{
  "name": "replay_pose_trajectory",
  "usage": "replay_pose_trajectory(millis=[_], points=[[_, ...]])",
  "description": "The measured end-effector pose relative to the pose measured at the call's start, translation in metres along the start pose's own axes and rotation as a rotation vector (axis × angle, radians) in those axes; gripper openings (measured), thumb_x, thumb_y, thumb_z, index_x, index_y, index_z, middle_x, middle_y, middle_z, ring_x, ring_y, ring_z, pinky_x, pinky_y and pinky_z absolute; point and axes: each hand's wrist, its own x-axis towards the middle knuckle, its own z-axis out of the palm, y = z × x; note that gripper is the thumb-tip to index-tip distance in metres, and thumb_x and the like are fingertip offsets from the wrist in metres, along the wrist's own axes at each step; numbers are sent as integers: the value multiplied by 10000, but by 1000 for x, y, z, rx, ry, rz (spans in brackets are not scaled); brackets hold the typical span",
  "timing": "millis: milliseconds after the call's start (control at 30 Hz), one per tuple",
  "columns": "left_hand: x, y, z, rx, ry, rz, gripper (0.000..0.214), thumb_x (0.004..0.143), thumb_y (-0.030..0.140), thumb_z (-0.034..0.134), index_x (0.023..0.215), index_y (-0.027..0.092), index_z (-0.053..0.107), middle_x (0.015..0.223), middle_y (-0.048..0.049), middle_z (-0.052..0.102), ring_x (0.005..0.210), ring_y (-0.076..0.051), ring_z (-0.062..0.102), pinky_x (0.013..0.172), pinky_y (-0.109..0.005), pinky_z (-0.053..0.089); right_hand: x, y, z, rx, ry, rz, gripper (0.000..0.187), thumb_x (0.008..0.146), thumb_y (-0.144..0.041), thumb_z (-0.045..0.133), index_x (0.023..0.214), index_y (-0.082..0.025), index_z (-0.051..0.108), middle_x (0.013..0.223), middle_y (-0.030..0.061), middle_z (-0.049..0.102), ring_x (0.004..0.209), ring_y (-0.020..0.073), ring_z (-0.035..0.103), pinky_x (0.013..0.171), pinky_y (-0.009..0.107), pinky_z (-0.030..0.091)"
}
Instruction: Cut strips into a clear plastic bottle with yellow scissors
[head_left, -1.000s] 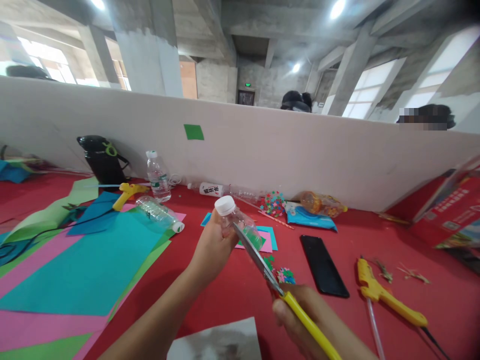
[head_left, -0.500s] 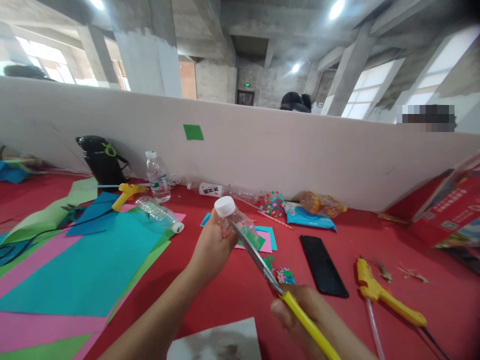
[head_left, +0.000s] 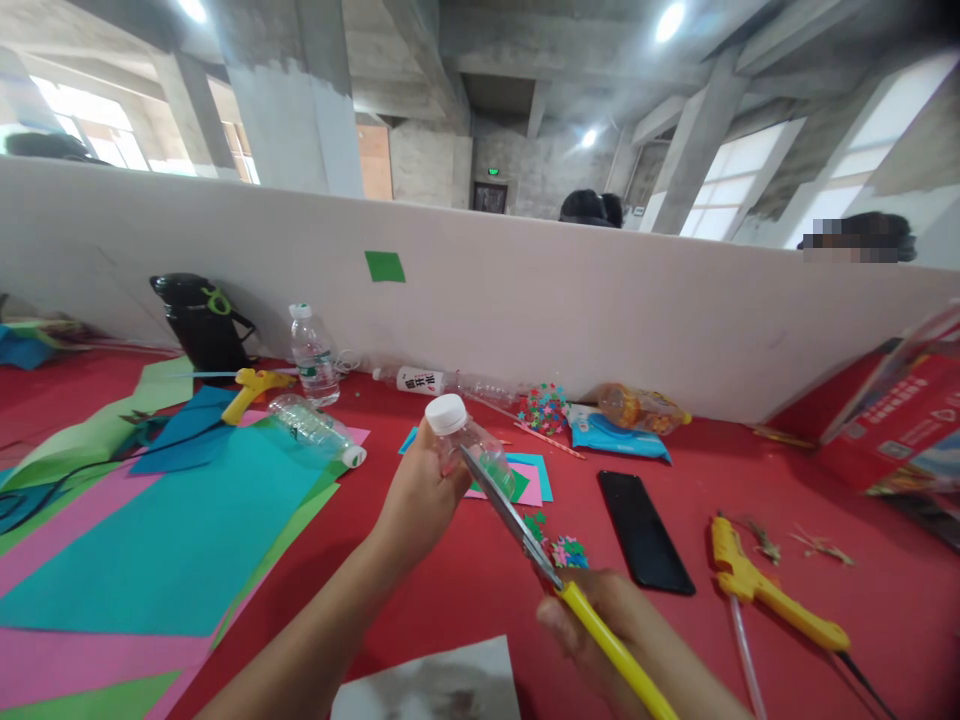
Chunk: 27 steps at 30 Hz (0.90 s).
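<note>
My left hand [head_left: 421, 492] is wrapped round a clear plastic bottle [head_left: 480, 452] with a white cap, held tilted above the table. In my right hand [head_left: 600, 625] are yellow-handled scissors [head_left: 517, 525]; their blades point up and left and overlap the near side of the bottle. Whether the blades have entered the plastic I cannot tell. Behind the bottle lie small stacked sheets of pink, blue and green paper [head_left: 534, 484]. Small coloured stars [head_left: 570, 552] are scattered just beyond the scissors.
Large coloured sheets [head_left: 187, 550] cover the left of the red table, with a yellow glue gun [head_left: 255, 392] and a lying bottle [head_left: 311, 425]. A black phone [head_left: 646, 532] and another glue gun [head_left: 772, 590] lie at right. A white partition [head_left: 525, 300] borders the back.
The bottle, hands and scissors keep nearly the same pose. The whole view has shifted very slightly.
</note>
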Motion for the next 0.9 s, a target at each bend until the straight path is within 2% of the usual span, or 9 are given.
replay_pose_trajectory(millis=[167,267,367,533,667,733,800,900], points=[[4,-8,0,-34,8,-43,252,723,117,565,956,209,539,938,-41,665,895,-213,623,859,-364,440,-4,-3,-3,109,-51,100,530,841,-707,429,630,-221,405,482,-77,322,402,82,311,371,203,210],[9,-11,-3,-126,44,-159,233,707,136,603,925,205,560,880,-26,673,846,-211,640,814,-354,462,-10,-6,-7,167,-33,147,548,811,-762,414,727,-222,452,457,-101,320,348,81,327,341,187,251],[10,-9,-6,-321,64,-273,219,731,213,643,937,206,568,899,-31,686,854,-211,650,799,-348,477,-12,-10,-12,213,34,164,593,773,-807,402,734,-220,470,441,-111,324,330,73,324,342,179,280],[4,-1,-3,-540,-149,-323,265,708,202,701,952,202,600,964,-60,671,945,-226,628,839,-354,459,-5,-12,-17,330,195,118,584,773,-791,421,706,-214,484,383,-116,344,313,64,317,401,200,345],[-5,7,4,-701,-298,-393,521,595,126,760,1068,232,569,1050,-61,649,1034,-263,605,894,-403,438,2,-8,-16,368,200,125,571,748,-777,461,681,-210,489,364,-119,342,290,54,293,353,182,296],[-8,11,5,-753,-366,-411,572,581,147,775,1104,236,561,1077,-61,644,1050,-269,600,920,-418,430,5,-5,-15,350,185,166,543,752,-749,480,677,-211,489,359,-111,362,278,59,307,318,170,260],[-10,13,4,-762,-387,-423,510,624,200,761,1099,229,579,1063,-56,651,1043,-261,607,926,-406,434,7,-3,-14,316,176,210,510,755,-717,511,678,-213,482,358,-105,374,277,69,339,293,160,239],[-10,14,4,-750,-323,-446,353,701,234,701,1045,224,619,1052,-54,668,1031,-248,626,908,-380,461,7,0,-13,304,168,215,502,770,-702,528,681,-213,461,375,-111,359,285,65,350,284,149,237]])
